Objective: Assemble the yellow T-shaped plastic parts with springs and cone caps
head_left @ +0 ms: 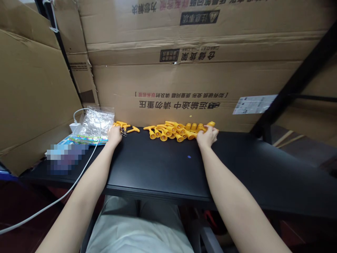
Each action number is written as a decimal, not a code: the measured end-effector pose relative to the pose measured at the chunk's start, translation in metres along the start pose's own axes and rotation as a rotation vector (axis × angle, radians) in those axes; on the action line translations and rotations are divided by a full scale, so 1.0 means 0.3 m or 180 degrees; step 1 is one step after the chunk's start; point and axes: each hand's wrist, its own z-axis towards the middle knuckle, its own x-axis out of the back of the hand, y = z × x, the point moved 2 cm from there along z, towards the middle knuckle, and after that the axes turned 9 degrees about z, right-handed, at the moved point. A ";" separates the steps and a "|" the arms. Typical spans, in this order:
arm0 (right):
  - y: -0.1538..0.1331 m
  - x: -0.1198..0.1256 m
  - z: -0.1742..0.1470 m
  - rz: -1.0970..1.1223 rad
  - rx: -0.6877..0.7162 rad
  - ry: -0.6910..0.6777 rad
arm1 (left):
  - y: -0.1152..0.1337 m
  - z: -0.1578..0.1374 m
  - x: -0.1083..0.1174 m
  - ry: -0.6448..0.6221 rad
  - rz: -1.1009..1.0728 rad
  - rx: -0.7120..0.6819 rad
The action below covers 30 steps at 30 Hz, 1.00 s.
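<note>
At back of black desk (158,168), up vs. the cardboard (181,79): my L and R hands both out, forearms bare, well apart. R hand (207,136) at R end of the pile of yellow horns (163,137); fingers bent in among the yellow, a stubby yellow piece (211,124) showing just past them. Can't tell if they grip it or only touch. L hand (114,135) by the small yellow handles (134,129), fingers curled, tips mostly hidden; can't tell if clenched or holding. Few small dark/shiny bits (124,132) just R of those fingers.

Horns lie btwn my hands, nearer R; wide ends mostly face me, some stacked on others. Short row of stubby yellow ends behind, twd R hand.

L side of desk: clear plastic bag (98,121), bright packet (88,139) under/in front of it, white plug (75,126) w/ white cable (91,160) looping twd me. Blue spot (189,157) on desk, mid. White label (254,104) on cardboard, R. Cardboard print upside down.
</note>
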 end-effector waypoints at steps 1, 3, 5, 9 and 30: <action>-0.011 0.000 -0.001 0.0032 0.0064 -0.0003 | -0.003 0.004 -0.005 0.0105 -0.0196 0.0054; -0.037 -0.003 -0.005 0.0103 0.0225 -0.0038 | -0.008 0.013 -0.015 0.0312 -0.0669 0.0165; -0.066 -0.007 -0.011 0.0164 0.0402 -0.0110 | -0.014 0.022 -0.025 0.0497 -0.1239 0.0310; -0.124 -0.017 -0.029 0.0285 0.0709 -0.0273 | -0.015 0.037 -0.025 0.0915 -0.2357 0.0638; -0.345 -0.139 -0.250 0.0689 0.2645 -0.2651 | 0.169 -0.061 0.002 0.0237 -0.0461 -0.1856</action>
